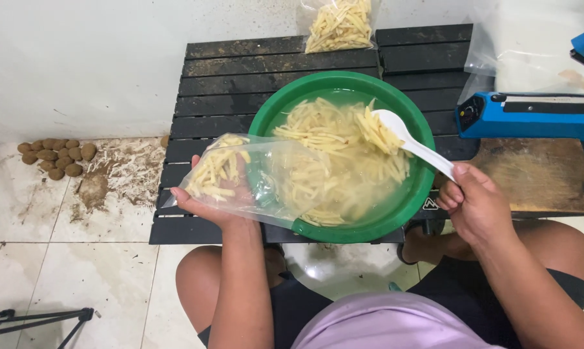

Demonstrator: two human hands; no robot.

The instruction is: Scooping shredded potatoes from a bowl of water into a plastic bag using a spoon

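A green basin [421,187] full of water and pale raw potato sticks sits on a low black slatted table [240,84]. My left hand [208,203] holds a clear plastic bag [266,178] partly filled with potato sticks, its mouth over the basin's near-left rim. My right hand [476,203] grips the handle of a white plastic spoon [402,132], whose bowl carries a scoop of sticks above the water at the basin's right side.
A filled clear bag of potato sticks [338,26] stands at the table's far edge. A blue heat sealer [531,116] lies on a wooden board [544,174] at right. Small brown potatoes [56,155] are piled on the tiled floor at left. A tripod foot [33,318] shows bottom left.
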